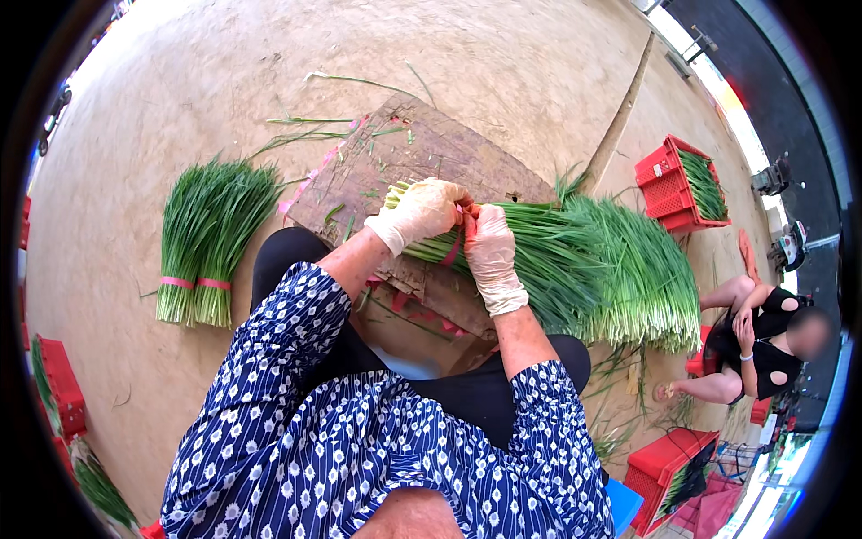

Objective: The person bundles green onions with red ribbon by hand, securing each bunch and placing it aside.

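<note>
A bunch of long green chives [539,247] lies across a worn wooden board [458,148], pale stem ends to the left and leaves to the right. Around its stems runs a pink tie strip [452,250]. Both my hands wear thin whitish gloves. My left hand [429,212] is closed, its fingertips pinching the strip above the bunch. Right against it, my right hand [493,253] is closed too, thumb and fingers at the same strip. The fingertips look reddish, and the exact pinch is partly hidden. A large heap of loose chives [651,278] lies just beyond the leaves.
Two tied chive bundles [215,238] lie on the floor at left. Red crates [666,184] with greens stand at right, another red crate [660,476] lower right, and more at the left edge. A seated person [759,346] is at far right. Loose stalks [314,121] litter the floor.
</note>
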Demonstrator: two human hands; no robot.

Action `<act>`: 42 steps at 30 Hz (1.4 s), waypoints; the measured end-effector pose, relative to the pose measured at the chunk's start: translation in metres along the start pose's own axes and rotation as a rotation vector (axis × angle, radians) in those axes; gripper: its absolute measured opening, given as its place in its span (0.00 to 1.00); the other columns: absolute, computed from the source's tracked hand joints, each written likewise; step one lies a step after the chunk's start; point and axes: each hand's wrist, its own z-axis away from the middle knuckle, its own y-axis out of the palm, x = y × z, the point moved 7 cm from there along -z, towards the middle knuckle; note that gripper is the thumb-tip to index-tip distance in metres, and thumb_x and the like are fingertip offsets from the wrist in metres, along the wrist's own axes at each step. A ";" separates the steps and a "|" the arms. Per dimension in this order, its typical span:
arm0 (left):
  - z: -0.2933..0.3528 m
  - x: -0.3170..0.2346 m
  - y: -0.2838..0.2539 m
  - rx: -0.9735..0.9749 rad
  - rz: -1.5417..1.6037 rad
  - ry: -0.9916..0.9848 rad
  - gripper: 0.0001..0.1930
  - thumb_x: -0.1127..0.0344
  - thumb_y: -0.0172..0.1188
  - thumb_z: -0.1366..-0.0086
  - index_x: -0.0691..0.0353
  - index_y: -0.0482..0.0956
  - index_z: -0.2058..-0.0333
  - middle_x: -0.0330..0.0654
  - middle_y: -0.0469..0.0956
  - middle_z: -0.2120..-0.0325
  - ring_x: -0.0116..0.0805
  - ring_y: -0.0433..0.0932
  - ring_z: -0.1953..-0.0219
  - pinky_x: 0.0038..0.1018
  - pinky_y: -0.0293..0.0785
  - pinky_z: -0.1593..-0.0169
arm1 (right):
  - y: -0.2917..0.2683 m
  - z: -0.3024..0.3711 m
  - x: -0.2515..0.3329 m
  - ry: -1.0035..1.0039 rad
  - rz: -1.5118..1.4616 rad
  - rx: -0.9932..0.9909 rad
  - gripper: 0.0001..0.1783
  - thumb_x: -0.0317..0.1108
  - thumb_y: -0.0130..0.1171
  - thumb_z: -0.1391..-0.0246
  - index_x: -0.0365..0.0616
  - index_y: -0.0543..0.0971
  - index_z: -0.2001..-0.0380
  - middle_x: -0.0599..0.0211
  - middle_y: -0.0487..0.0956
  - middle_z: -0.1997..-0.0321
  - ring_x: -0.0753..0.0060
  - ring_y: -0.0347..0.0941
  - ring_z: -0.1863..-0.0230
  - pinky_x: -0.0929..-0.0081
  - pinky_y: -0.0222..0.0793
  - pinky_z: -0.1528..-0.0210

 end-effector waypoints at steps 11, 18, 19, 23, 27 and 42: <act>0.000 -0.001 -0.001 0.105 -0.050 0.054 0.14 0.61 0.70 0.46 0.62 0.84 0.62 0.53 0.83 0.68 0.49 0.83 0.63 0.38 0.76 0.59 | -0.002 -0.006 -0.022 0.342 -0.413 0.222 0.10 0.31 0.67 0.47 0.40 0.76 0.69 0.56 0.80 0.72 0.58 0.78 0.72 0.66 0.73 0.67; 0.002 -0.003 0.001 -0.027 -0.105 0.079 0.08 0.67 0.63 0.46 0.61 0.84 0.68 0.56 0.82 0.69 0.55 0.81 0.60 0.43 0.77 0.57 | -0.007 -0.004 -0.007 0.140 -0.123 0.259 0.06 0.36 0.62 0.45 0.46 0.78 0.70 0.52 0.79 0.73 0.44 0.77 0.70 0.53 0.71 0.69; 0.003 -0.005 0.001 -0.064 -0.124 0.105 0.07 0.68 0.62 0.46 0.61 0.84 0.69 0.56 0.82 0.70 0.55 0.81 0.61 0.43 0.76 0.57 | -0.006 -0.002 -0.005 0.141 -0.081 0.279 0.06 0.36 0.62 0.45 0.46 0.77 0.70 0.52 0.79 0.73 0.43 0.77 0.70 0.53 0.72 0.69; 0.002 -0.001 -0.006 -0.213 -0.150 0.066 0.04 0.70 0.59 0.45 0.61 0.81 0.72 0.56 0.80 0.72 0.57 0.80 0.63 0.45 0.76 0.58 | -0.006 0.011 0.002 0.138 0.076 0.379 0.06 0.35 0.59 0.45 0.46 0.76 0.71 0.53 0.79 0.74 0.45 0.78 0.71 0.53 0.74 0.70; -0.001 -0.006 0.001 -0.250 -0.392 0.075 0.06 0.67 0.59 0.43 0.64 0.80 0.73 0.55 0.80 0.73 0.54 0.81 0.65 0.43 0.77 0.59 | -0.005 0.019 0.015 0.070 0.185 0.401 0.04 0.34 0.57 0.46 0.47 0.75 0.72 0.57 0.78 0.76 0.51 0.79 0.75 0.57 0.75 0.73; -0.010 -0.004 0.008 -0.198 -0.411 0.011 0.07 0.64 0.59 0.42 0.60 0.81 0.68 0.52 0.81 0.70 0.53 0.80 0.63 0.43 0.76 0.56 | 0.018 0.057 0.032 -0.025 0.323 0.370 0.03 0.30 0.54 0.53 0.45 0.73 0.72 0.63 0.73 0.81 0.61 0.76 0.80 0.60 0.73 0.80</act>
